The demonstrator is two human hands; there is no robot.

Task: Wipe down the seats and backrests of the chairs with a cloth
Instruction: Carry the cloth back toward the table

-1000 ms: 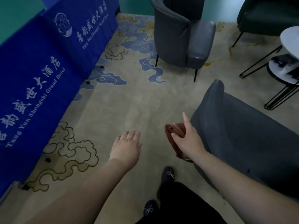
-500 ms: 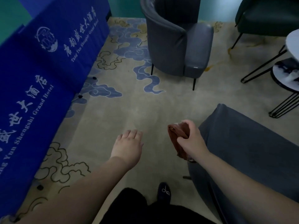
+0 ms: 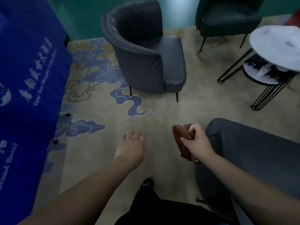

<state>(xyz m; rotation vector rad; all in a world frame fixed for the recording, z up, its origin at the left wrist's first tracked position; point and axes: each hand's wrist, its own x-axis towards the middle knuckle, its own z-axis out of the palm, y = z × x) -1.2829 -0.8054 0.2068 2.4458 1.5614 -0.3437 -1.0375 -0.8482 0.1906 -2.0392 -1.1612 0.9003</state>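
Carpet [image 3: 100,143]: patterned, chairs standing on it.
Cloth [image 3: 182,140]: gripped bunched in right hand [image 3: 197,143]; better flattened before wiping chair [image 3: 253,153].
Left hand [image 3: 131,145]: relaxed, empty.

Smooth, faintly glossy grey leather-like armchair [image 3: 151,62], matt brown cloth [image 3: 181,138], matt patterned carpet [image 3: 100,119].

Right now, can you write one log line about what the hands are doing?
right hand: holds brown cloth | left hand: free, fingers relaxed | cloth: beside near gray chair, contact unclear | far gray chair: untouched
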